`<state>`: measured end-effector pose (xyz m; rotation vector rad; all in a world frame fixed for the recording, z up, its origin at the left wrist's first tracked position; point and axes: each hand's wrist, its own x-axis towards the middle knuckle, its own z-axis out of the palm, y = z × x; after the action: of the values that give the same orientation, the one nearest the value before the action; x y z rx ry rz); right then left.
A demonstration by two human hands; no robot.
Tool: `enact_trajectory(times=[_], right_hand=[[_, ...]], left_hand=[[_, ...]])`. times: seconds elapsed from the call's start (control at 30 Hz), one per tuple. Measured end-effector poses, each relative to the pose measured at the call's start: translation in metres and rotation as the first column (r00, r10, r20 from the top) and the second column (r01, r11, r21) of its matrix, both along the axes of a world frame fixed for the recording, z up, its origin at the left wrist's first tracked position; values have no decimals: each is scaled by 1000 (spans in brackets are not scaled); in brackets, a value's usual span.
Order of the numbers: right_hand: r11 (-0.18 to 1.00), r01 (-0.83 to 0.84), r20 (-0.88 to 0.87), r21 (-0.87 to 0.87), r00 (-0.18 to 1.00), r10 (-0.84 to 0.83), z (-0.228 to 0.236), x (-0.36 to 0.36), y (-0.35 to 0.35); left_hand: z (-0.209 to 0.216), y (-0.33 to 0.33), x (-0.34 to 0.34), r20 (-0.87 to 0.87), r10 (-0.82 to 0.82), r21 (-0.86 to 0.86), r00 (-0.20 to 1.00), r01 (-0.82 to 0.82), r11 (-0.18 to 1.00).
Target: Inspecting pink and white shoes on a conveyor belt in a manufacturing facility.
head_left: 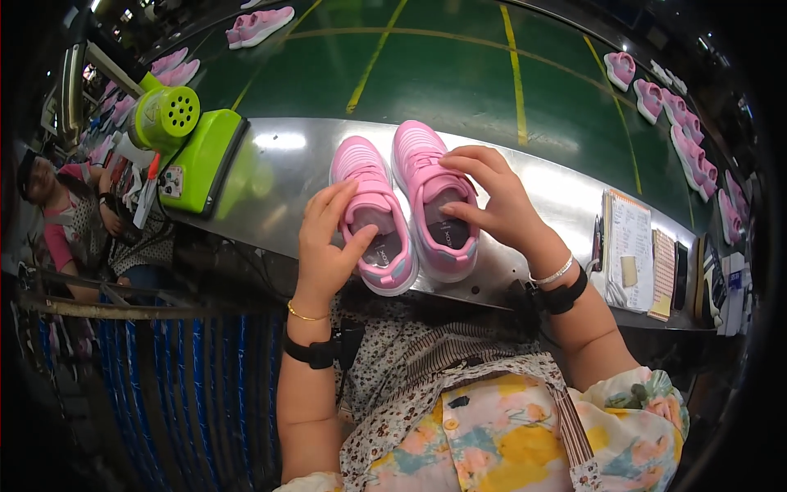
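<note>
Two pink children's sneakers stand side by side on the metal bench (279,189), toes pointing away from me. My left hand (325,238) grips the left sneaker (366,164), fingers along its outer side and thumb at the collar opening. On the right sneaker (418,149), my right hand (498,197) has its fingers over the strap and its thumb inside the opening by the tongue. Grey insoles with print show inside both shoes. Each sneaker has a white sole and a pull loop at the heel.
A lime-green machine (205,164) with a round perforated head stands at the bench's left. Beyond the bench runs a green conveyor belt (443,74) with yellow lines, carrying more pink sneakers (693,160). Notebooks (630,246) lie at right. Another person (70,213) sits far left.
</note>
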<state>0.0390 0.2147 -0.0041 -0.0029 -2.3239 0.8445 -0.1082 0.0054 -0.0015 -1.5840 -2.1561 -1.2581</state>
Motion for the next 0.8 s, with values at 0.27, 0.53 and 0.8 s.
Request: enact_trajectory(times=[0.27,0.53,0.8], right_hand=[[997,-17,-103,79,994,25,3,-37,21],[814,93,320,-573,940,118,28,-64,33],[802,47,255,-596,958,134,22,-80,41]], left_hand=[[18,30,-30,-24,-44,-29,999,43,999],[30,53,-52,630,73,-144,773,24,989],[31,59,-62,708,92,-125,700,-4,992]])
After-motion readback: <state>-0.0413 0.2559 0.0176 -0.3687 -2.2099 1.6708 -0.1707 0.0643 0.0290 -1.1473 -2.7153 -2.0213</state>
